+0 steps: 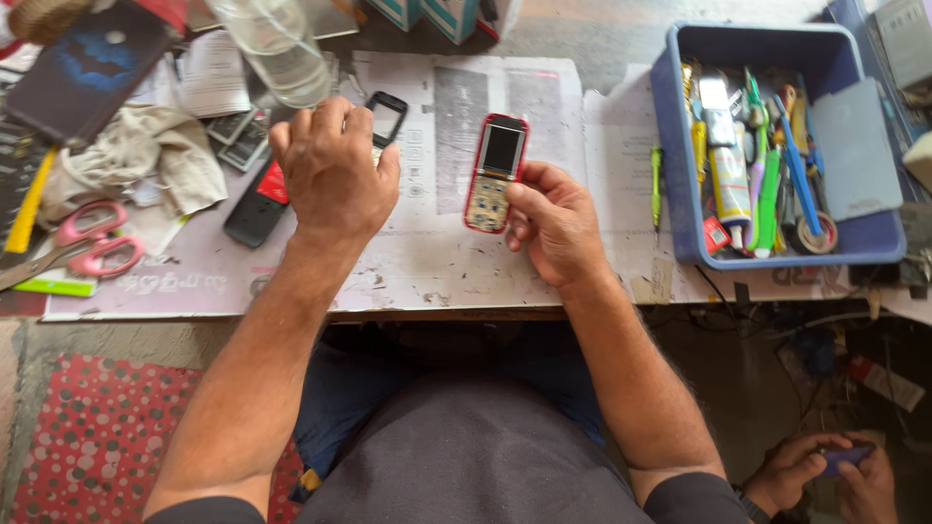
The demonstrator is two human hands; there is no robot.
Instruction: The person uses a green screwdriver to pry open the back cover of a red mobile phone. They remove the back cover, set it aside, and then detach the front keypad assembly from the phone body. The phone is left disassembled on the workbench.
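Note:
My right hand [555, 223] holds a small red keypad phone [495, 173] upright over the paper-covered table [427, 262], screen facing up. My left hand [332, 175] rests knuckles-up on the table to the left, fingers curled over something I cannot make out. Just beyond its fingertips lies a black phone frame [386, 117]. A black phone part with a red patch [256, 206] lies at the left of my left wrist.
A blue plastic bin [684, 194] at the right holds pens, tubes and tools. Pink-handled scissors [89, 243] and a crumpled cloth [136, 155] lie at the left. A clear plastic bottle [277, 49] stands at the back. Another person's hands [825, 471] hold a phone at bottom right.

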